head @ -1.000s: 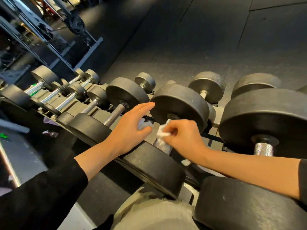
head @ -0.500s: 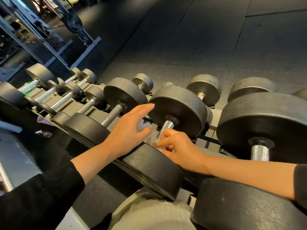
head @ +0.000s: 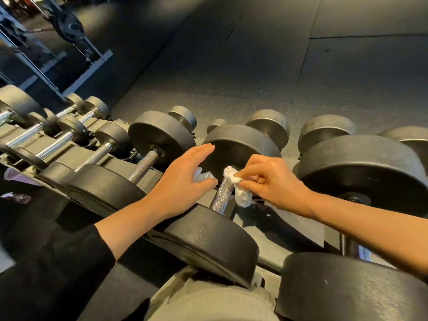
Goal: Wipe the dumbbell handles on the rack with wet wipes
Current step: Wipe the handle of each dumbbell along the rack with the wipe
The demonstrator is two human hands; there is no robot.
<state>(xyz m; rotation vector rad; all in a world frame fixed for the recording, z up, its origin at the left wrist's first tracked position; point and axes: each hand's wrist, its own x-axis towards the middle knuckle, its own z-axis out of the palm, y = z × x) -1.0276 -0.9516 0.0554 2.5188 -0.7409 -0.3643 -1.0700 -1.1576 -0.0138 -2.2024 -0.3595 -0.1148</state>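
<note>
While pinching a crumpled wet wipe [head: 240, 189] against the knurled dumbbell handle [head: 221, 193], the right grip [head: 268, 181] is hiding the handle's far end. Left of it, the left grip [head: 183, 181] is resting fingers spread on the near weight head [head: 208, 242], half covering a second white wipe [head: 203, 176].

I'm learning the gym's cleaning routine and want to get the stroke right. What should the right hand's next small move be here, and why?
Probably draw the crumpled white wet wipe down the knurled silver dumbbell handle toward the near black weight. The right hand pinches the wipe against the handle's far end, and the lower stretch lies bare beside it. The left hand rests on the near weight, another wipe under its palm.
</note>
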